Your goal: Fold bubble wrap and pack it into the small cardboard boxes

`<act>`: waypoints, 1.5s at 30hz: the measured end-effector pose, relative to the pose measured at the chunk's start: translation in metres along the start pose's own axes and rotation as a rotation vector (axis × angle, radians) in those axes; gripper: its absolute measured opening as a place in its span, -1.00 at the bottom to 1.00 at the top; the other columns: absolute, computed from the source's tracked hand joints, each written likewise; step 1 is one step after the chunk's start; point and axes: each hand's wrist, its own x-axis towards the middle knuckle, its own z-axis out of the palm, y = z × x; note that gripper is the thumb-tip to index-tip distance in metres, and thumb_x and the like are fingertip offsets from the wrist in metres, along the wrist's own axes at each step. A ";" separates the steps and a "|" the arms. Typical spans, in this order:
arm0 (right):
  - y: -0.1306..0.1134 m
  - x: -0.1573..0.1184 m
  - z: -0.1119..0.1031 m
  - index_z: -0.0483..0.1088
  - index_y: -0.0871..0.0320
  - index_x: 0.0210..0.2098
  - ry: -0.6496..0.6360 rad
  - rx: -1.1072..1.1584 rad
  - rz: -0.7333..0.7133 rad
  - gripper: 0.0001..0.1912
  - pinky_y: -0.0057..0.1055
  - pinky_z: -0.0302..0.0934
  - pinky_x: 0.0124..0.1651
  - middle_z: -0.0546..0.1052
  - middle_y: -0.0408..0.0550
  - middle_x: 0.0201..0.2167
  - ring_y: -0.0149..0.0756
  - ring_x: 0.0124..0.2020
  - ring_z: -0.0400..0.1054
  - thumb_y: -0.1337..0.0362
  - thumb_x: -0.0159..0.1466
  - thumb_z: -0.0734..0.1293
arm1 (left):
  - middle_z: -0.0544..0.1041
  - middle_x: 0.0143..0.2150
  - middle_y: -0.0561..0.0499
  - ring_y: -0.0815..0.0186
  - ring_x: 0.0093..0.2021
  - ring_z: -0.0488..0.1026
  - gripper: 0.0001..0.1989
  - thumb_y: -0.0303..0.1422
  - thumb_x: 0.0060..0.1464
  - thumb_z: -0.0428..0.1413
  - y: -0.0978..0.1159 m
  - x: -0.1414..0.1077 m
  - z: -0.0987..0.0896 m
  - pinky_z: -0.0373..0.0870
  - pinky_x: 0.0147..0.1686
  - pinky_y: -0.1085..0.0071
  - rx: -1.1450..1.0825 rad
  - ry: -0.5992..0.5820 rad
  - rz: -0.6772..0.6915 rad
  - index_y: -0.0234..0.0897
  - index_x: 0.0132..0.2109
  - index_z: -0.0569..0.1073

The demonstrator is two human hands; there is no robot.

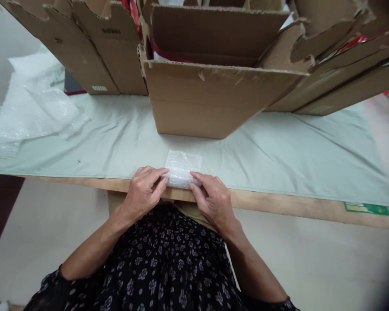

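Observation:
A small sheet of bubble wrap lies at the table's front edge, its near part bunched or rolled thicker than the far part. My left hand pinches its left end between thumb and forefinger. At the right end my right hand grips it the same way. Whether anything is inside the bubble wrap I cannot tell. Just beyond it stands an open cardboard box.
More cardboard boxes stand along the back left, and others at the back right. Loose bubble wrap sheets are heaped at the far left. A pale green cloth covers the table, whose wooden edge shows in front.

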 end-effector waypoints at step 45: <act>0.021 0.060 -0.114 0.51 0.06 -0.22 -0.337 0.345 0.126 -0.97 -0.52 0.33 -0.34 0.60 -0.19 -0.36 -0.44 -0.39 0.47 0.26 0.38 0.40 | 0.55 0.14 -0.23 0.09 0.19 0.51 -0.67 -0.40 0.24 0.24 0.029 0.075 -0.028 0.48 0.20 0.15 -0.146 0.060 0.244 -0.29 0.12 0.46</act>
